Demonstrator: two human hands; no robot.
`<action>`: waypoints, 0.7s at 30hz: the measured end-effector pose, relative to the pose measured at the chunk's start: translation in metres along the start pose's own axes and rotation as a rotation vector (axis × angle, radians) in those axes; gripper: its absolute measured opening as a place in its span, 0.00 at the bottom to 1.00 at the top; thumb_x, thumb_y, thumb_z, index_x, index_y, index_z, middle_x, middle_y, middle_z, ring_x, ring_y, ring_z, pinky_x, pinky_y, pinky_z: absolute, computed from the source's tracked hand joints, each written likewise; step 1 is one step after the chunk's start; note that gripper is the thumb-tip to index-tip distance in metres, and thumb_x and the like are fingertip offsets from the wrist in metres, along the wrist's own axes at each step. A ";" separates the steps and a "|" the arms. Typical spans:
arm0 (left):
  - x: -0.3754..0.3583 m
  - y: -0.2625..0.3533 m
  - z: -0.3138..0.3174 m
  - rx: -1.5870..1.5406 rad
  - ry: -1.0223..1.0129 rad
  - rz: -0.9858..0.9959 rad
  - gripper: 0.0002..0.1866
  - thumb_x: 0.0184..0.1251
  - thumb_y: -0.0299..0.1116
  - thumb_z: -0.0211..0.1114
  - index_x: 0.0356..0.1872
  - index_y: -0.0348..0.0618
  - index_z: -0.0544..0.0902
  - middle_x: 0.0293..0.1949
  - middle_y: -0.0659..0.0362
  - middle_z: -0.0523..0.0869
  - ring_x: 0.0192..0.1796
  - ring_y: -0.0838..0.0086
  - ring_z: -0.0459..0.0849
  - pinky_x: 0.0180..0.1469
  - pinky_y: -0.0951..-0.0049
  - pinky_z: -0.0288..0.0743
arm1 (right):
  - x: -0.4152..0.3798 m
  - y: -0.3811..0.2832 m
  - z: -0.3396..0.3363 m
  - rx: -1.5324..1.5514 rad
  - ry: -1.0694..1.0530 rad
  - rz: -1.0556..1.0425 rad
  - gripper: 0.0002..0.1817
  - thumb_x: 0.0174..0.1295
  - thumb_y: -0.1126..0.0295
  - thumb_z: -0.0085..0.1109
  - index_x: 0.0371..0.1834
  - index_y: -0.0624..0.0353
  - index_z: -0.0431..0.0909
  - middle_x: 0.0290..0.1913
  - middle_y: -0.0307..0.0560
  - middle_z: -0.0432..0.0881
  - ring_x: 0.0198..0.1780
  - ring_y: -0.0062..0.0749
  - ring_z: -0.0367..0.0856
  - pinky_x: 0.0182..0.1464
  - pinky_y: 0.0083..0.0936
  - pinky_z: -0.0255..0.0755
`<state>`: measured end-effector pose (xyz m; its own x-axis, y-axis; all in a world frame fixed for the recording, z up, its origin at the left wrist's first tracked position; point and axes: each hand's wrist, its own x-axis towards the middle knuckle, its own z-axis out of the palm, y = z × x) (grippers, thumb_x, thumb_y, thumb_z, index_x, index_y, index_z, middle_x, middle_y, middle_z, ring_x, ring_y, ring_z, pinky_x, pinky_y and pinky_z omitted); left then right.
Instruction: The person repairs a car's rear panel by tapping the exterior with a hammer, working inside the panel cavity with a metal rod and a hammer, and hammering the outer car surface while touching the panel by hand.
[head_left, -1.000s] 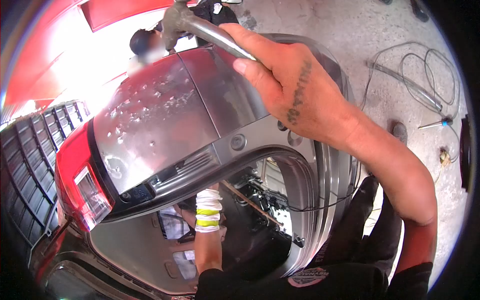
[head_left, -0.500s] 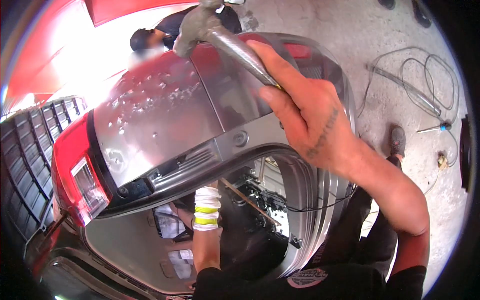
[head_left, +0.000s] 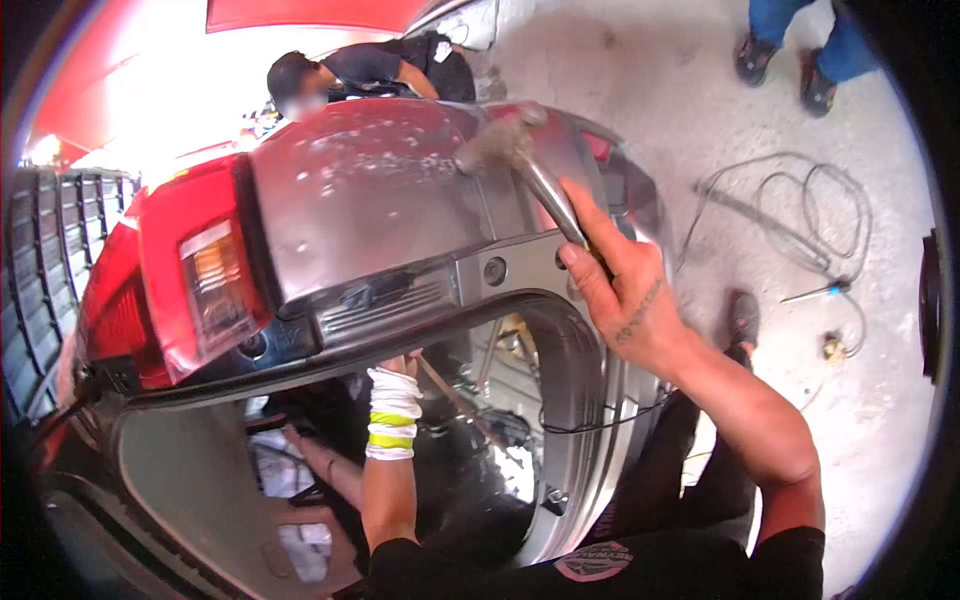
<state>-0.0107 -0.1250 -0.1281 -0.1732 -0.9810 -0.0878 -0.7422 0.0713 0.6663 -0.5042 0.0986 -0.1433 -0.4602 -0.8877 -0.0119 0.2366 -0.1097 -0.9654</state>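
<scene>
My right hand (head_left: 625, 280) is closed around the handle of a hammer (head_left: 543, 190). The slightly blurred hammer head overlaps the grey car body panel (head_left: 365, 225) near its right part. Pits and shiny scuffs mark that panel's upper area. My left hand (head_left: 402, 363) reaches up inside the car opening, behind the panel's lower edge, so its fingers are hidden. A white and yellow band wraps my left wrist. Left of the panel is the red tail light (head_left: 205, 265).
A person in dark clothes (head_left: 375, 75) leans at the car's far side. Another person's legs (head_left: 785, 45) stand at top right. A looped hose (head_left: 865, 215) lies on the concrete floor, with a blue-fitted air nozzle (head_left: 835, 289). Dark shutter slats (head_left: 60, 250) stand at left.
The hammer has come down from above toward the panel, with my right hand lower. My view has shifted, and another person's legs now show more at top right.
</scene>
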 end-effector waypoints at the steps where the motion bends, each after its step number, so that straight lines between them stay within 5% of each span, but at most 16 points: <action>1: -0.014 0.052 0.025 -0.258 -0.016 -0.138 0.11 0.82 0.43 0.57 0.40 0.49 0.76 0.23 0.65 0.70 0.18 0.80 0.63 0.19 0.76 0.57 | -0.003 -0.010 -0.004 0.005 -0.040 0.087 0.30 0.75 0.71 0.58 0.79 0.60 0.65 0.43 0.65 0.86 0.42 0.56 0.88 0.48 0.39 0.78; 3: -0.027 0.113 0.050 -0.541 -0.053 -0.322 0.15 0.81 0.46 0.56 0.34 0.50 0.74 0.21 0.68 0.66 0.18 0.82 0.62 0.18 0.77 0.54 | -0.011 -0.036 -0.021 0.000 -0.102 0.263 0.30 0.75 0.69 0.59 0.78 0.61 0.67 0.45 0.61 0.89 0.44 0.47 0.89 0.50 0.39 0.78; 6: -0.015 0.080 0.041 -0.713 0.062 -0.530 0.18 0.82 0.43 0.53 0.26 0.53 0.69 0.19 0.69 0.63 0.18 0.83 0.58 0.18 0.79 0.49 | -0.044 -0.030 -0.048 -0.126 -0.018 0.268 0.29 0.77 0.66 0.57 0.80 0.55 0.67 0.27 0.31 0.70 0.26 0.14 0.65 0.28 0.19 0.62; 9: -0.013 0.074 0.027 -0.834 -0.255 -0.426 0.19 0.81 0.43 0.53 0.26 0.51 0.71 0.20 0.67 0.66 0.18 0.80 0.63 0.17 0.77 0.53 | -0.088 -0.051 -0.087 -0.133 0.131 0.452 0.32 0.76 0.61 0.59 0.78 0.63 0.66 0.25 0.36 0.75 0.21 0.18 0.70 0.24 0.21 0.66; 12: -0.005 0.046 0.027 -1.050 -0.304 -0.496 0.21 0.80 0.49 0.54 0.28 0.49 0.74 0.21 0.66 0.69 0.18 0.78 0.65 0.18 0.74 0.58 | -0.140 -0.052 -0.116 -0.001 0.259 0.574 0.29 0.75 0.63 0.60 0.75 0.63 0.67 0.20 0.31 0.68 0.15 0.16 0.64 0.16 0.20 0.59; 16: 0.055 -0.082 0.035 -1.360 -1.090 -0.165 0.31 0.73 0.67 0.54 0.32 0.44 0.77 0.23 0.63 0.73 0.19 0.73 0.68 0.22 0.64 0.66 | -0.213 -0.050 -0.132 0.001 0.417 0.692 0.26 0.74 0.64 0.60 0.70 0.62 0.70 0.19 0.31 0.69 0.14 0.16 0.65 0.14 0.20 0.59; 21: 0.035 -0.093 0.028 -1.188 -0.733 -0.360 0.33 0.72 0.70 0.51 0.37 0.46 0.79 0.24 0.63 0.73 0.21 0.71 0.70 0.22 0.64 0.65 | -0.259 -0.054 -0.142 -0.047 0.391 0.740 0.24 0.72 0.65 0.61 0.68 0.61 0.71 0.18 0.34 0.70 0.11 0.19 0.64 0.12 0.21 0.61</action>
<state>0.0345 -0.1614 -0.2141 -0.6545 -0.5750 -0.4909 0.0886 -0.7032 0.7055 -0.5197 0.3976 -0.1247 -0.4656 -0.5035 -0.7278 0.5621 0.4670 -0.6826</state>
